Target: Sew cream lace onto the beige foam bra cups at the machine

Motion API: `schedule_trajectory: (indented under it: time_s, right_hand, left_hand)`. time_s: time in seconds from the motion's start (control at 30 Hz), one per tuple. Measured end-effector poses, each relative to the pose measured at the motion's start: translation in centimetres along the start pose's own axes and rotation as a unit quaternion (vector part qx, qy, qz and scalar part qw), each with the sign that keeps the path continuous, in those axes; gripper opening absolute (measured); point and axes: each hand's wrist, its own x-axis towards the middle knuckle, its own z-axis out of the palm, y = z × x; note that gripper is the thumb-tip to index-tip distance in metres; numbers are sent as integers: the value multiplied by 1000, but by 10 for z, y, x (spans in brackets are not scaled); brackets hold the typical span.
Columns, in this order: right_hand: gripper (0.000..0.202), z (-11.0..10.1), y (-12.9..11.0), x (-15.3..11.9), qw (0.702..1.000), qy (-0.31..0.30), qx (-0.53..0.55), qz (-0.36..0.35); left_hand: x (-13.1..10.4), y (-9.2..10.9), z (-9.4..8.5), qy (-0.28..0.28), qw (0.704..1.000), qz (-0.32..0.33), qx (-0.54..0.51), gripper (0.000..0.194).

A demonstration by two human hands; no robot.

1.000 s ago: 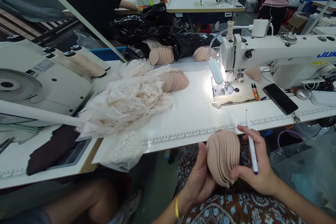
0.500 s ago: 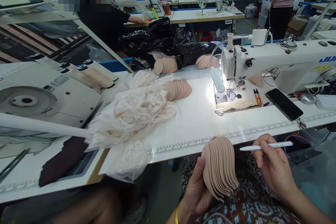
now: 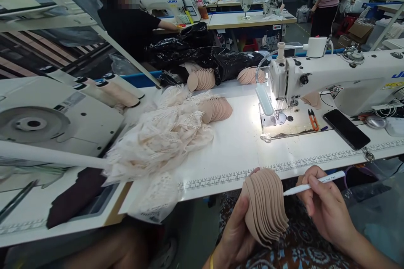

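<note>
A fanned stack of beige oval pads point(image 3: 267, 206) is held in my left hand point(image 3: 235, 233), thumb on its left side, over my lap by the table's front edge. My right hand point(image 3: 328, 206) is closed on a white pen point(image 3: 315, 183). The pen's tip points left and is at the right edge of the stack; whether it touches cannot be made out. Further back, another fanned pad stack point(image 3: 216, 110) lies beside a heap of cream lace fabric point(image 3: 158, 134).
A lit sewing machine point(image 3: 322, 71) stands at the right, with orange snips point(image 3: 313, 119) and a black phone point(image 3: 346, 129) near it. Two more pad stacks lie by black plastic bags point(image 3: 208, 52). A person in black point(image 3: 126, 29) sits at the back left.
My right hand has moved the pen left, so its tip has gone from a gap away to the stack's right edge. The pen is more tilted. The view has shifted slightly.
</note>
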Motion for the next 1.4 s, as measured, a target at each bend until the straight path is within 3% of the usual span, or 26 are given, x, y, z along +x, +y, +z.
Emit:
schedule_trajectory:
  time_s: [0.27,0.53,0.7,0.97,1.4]
  right_hand:
    - [30,-2,1,-3,1000,8,-18,-20]
    - [30,-2,2,-2,998,9,-32,-45]
    - [28,-1,1,-4,998,-20,-31,-59]
    - [28,0,1,-4,996,-29,-56,-59]
    - [22,4,3,-7,995,-38,-59,-77]
  left_hand:
    - [3,1,9,52,999,9,-8,63]
    - [4,1,15,62,998,6,-4,84]
    - [5,2,20,82,996,18,7,80]
    - [7,1,25,101,995,15,10,86]
    - [7,2,27,118,993,13,14,77]
